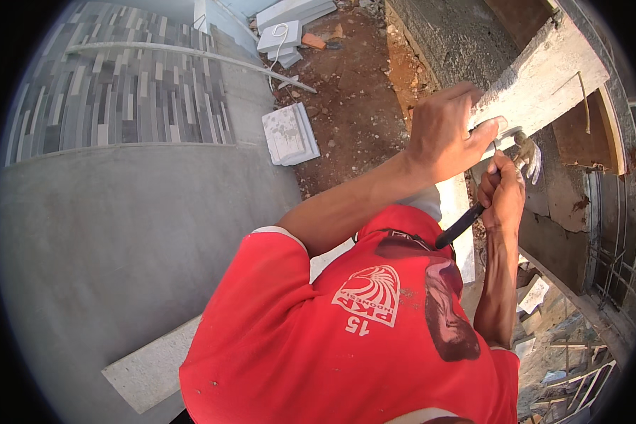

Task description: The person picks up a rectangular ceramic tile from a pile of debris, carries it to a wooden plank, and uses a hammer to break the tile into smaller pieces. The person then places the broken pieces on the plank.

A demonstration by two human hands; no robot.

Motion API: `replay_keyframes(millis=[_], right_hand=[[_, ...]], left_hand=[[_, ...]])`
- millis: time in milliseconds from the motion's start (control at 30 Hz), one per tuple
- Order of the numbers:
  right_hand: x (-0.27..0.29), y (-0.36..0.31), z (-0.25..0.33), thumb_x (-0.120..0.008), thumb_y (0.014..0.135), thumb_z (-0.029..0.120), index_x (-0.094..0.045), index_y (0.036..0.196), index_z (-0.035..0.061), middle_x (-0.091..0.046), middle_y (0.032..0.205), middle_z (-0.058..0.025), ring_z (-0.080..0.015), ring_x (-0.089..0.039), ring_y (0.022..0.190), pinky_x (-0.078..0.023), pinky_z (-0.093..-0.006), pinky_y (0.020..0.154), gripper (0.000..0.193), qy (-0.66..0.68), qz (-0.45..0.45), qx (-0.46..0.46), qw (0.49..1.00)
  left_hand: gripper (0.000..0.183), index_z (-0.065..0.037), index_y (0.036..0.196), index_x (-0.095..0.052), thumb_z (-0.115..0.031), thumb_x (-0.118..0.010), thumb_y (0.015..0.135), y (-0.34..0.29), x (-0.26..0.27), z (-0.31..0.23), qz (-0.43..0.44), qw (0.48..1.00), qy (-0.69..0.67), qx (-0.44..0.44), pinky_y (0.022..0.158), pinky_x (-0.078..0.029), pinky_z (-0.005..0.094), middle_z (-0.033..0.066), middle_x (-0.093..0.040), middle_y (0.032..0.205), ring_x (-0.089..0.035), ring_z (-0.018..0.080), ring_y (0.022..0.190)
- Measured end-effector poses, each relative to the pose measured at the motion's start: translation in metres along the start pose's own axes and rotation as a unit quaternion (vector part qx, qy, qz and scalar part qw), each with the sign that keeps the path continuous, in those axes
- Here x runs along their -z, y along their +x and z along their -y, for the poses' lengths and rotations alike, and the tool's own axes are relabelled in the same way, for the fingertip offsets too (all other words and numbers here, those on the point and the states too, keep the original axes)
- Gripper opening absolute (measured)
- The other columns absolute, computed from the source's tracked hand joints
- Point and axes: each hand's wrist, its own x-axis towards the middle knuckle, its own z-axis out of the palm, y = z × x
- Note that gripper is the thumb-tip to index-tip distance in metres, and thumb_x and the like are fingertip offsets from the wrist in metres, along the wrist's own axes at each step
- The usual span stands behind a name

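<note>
Left hand (445, 134) above right hand (503, 191)

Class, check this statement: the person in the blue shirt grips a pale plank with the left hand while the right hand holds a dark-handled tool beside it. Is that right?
Not quite. The head view shows the shirt is red, not blue. The rest stands: the left hand grips the pale plank, and the right hand holds a dark-handled tool beside it.

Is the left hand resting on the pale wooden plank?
Yes, the left hand grips the pale plank, while the right hand holds a dark-handled tool.
</note>
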Motion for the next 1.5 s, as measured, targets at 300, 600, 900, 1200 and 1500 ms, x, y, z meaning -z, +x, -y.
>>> replay_keyframes(millis=[300, 600, 900, 1200, 1500], right_hand=[[-0.027, 0.015, -0.02, -0.058, 0.097, 0.024, -0.05, 0.076, 0.0127, -0.034, 0.057, 0.0076, -0.0046, -0.026, 0.044, -0.021, -0.0252, 0.041, 0.025, -0.094, -0.009, 0.118, 0.988], [-0.05, 0.08, -0.021, -0.063, 0.089, 0.03, -0.064, 0.075, 0.0036, -0.042, 0.059, 0.0059, -0.0062, -0.036, 0.052, -0.026, -0.0286, 0.05, 0.029, -0.035, 0.147, 0.144, 0.978], [-0.031, 0.122, -0.111, -0.061, 0.094, 0.024, -0.071, 0.085, -0.0021, -0.051, 0.062, 0.0015, -0.0083, -0.044, 0.058, -0.035, -0.0304, 0.054, 0.029, -0.157, 0.06, 0.117, 0.979], [-0.02, 0.132, -0.177, -0.054, 0.098, 0.01, -0.07, 0.087, 0.0005, -0.068, 0.083, -0.0047, -0.0126, -0.059, 0.078, -0.048, -0.0313, 0.074, 0.022, -0.18, 0.019, 0.13, 0.975], [-0.029, 0.124, -0.177, -0.06, 0.096, 0.017, -0.073, 0.092, 0.0022, -0.067, 0.081, -0.0032, -0.0131, -0.058, 0.078, -0.046, -0.0331, 0.074, 0.02, -0.002, -0.013, 0.073, 0.997]], left_hand=[[0.027, 0.0, 0.083, -0.066, -0.024, -0.078, 0.076, 0.014, 0.022, 0.011, -0.004, 0.998, 0.048, 0.029, 0.063, -0.051, 0.045, 0.0151, -0.064, 0.079, -0.065, 0.0369, 0.07], [0.025, -0.004, 0.098, -0.074, -0.019, -0.079, 0.079, 0.028, 0.037, 0.067, -0.029, 0.999, -0.019, 0.0, 0.065, -0.054, 0.0388, 0.0121, -0.072, 0.085, -0.072, 0.0292, 0.075], [0.063, -0.003, 0.133, -0.062, -0.048, -0.07, 0.09, 0.012, 0.065, 0.102, 0.227, 0.965, -0.1, 0.082, 0.103, -0.046, 0.0402, 0.0182, -0.065, 0.131, -0.061, 0.0287, 0.121], [0.074, -0.001, 0.137, -0.057, -0.049, -0.075, 0.084, 0.081, 0.055, 0.036, 0.343, 0.905, 0.25, 0.005, 0.097, -0.049, 0.0486, 0.0266, -0.069, 0.115, -0.066, 0.039, 0.112], [0.041, -0.001, 0.107, -0.064, -0.04, -0.063, 0.094, 0.106, 0.02, 0.036, 0.438, 0.842, 0.316, 0.019, 0.079, -0.048, 0.0452, 0.0232, -0.067, 0.091, -0.065, 0.0389, 0.091]])
